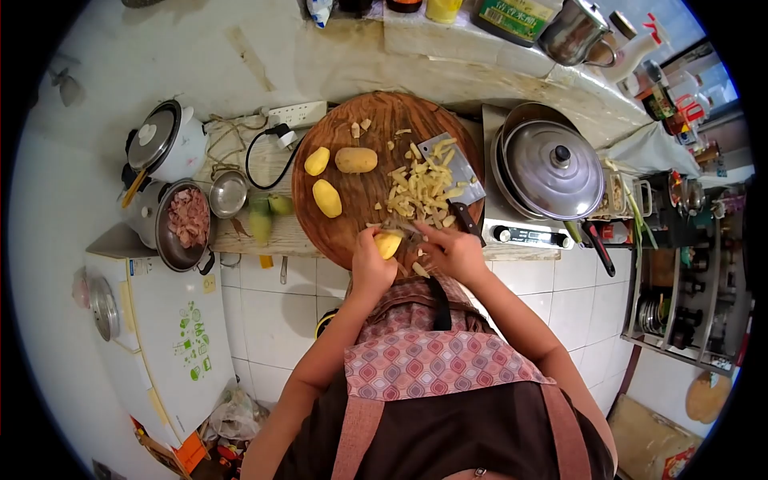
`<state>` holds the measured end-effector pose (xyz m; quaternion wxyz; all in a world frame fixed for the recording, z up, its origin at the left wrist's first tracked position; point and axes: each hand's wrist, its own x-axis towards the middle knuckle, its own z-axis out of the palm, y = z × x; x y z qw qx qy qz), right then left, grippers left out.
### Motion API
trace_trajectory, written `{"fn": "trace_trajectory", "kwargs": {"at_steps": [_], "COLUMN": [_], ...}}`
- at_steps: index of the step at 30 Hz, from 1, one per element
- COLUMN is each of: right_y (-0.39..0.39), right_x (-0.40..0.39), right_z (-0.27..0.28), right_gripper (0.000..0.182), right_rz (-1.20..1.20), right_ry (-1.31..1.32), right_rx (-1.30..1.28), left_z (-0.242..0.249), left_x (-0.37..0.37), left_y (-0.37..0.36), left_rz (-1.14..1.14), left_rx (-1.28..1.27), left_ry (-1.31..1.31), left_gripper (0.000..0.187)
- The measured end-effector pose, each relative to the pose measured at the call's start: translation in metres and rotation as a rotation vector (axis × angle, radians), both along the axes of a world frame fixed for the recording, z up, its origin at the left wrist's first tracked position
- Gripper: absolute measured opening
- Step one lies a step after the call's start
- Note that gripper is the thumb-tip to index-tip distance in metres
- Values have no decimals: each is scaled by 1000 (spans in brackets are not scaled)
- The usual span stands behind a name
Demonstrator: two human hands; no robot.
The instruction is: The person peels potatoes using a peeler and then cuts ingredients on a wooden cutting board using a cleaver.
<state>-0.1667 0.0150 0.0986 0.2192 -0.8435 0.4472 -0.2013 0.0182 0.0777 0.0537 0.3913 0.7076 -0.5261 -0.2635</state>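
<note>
My left hand (pixel 374 262) is closed around a peeled yellow potato (pixel 389 245) at the near edge of the round wooden chopping board (pixel 352 212). Just right of it, my right hand (pixel 458 254) has its fingers curled, with a thin blurred shape by the fingertips; I cannot tell what it holds. Beyond the hands lies a heap of cut potato pieces (pixel 420 192), partly over the blade of a cleaver (pixel 470 188), whose black handle points toward my right hand. Two peeled potatoes (pixel 326 198) and an unpeeled potato (pixel 356 160) rest on the board's left side.
Right of the board, a lidded pan (pixel 552 168) stands on a cooktop (pixel 524 234). To the left are green vegetables (pixel 262 218), a small metal bowl (pixel 229 194), a pot of raw meat (pixel 187 220) and a rice cooker (pixel 164 144). A power strip (pixel 298 114) lies behind.
</note>
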Motion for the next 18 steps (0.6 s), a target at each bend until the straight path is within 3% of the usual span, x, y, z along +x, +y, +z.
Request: {"fn": "trace_trajectory", "kwargs": {"at_steps": [1, 2, 5, 7, 10, 12, 15, 18], "right_y": [-6, -10, -14, 2, 17, 11, -2, 2], "right_x": [-2, -8, -16, -4, 7, 5, -4, -4], "right_z": [-12, -21, -28, 0, 12, -5, -24, -27], "right_gripper": [41, 38, 41, 44, 42, 41, 40, 40], "right_rz": [-63, -145, -176, -148, 23, -47, -178, -262], "right_ry": [-14, 207, 104, -74, 47, 105, 150, 118], "right_rx": [21, -7, 24, 70, -28, -15, 60, 213], "left_z": [0, 2, 6, 4, -1, -2, -1, -5], "left_x": [1, 2, 2, 1, 1, 1, 3, 6], "left_y": [1, 1, 0, 2, 4, 6, 6, 6], "left_rz": [-15, -12, -2, 27, 17, 12, 16, 18], "left_rx": [39, 37, 65, 57, -22, -1, -23, 130], "left_ry": [49, 47, 149, 53, -141, -152, -116, 124], "left_gripper": [50, 50, 50, 52, 54, 54, 52, 52]}}
